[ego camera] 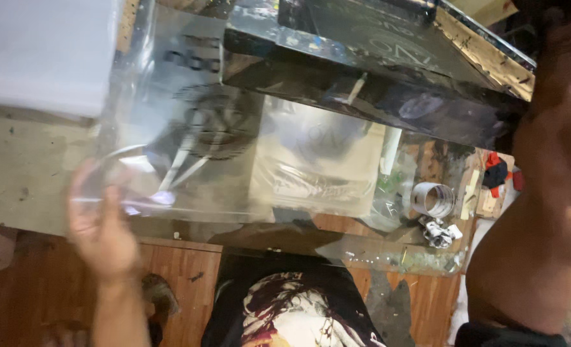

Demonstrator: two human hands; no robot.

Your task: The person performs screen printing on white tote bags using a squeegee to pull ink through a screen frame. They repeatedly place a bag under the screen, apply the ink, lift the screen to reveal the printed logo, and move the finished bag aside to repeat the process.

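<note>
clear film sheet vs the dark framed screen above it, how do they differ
The clear film sheet is see-through and limp, curling at its edge; the dark framed screen is opaque, rigid and paint-splattered. The film hangs low, pinched at its corner by the left hand, while the screen is tilted up, gripped at its far end by the right hand. Both carry a similar round printed design.
</note>
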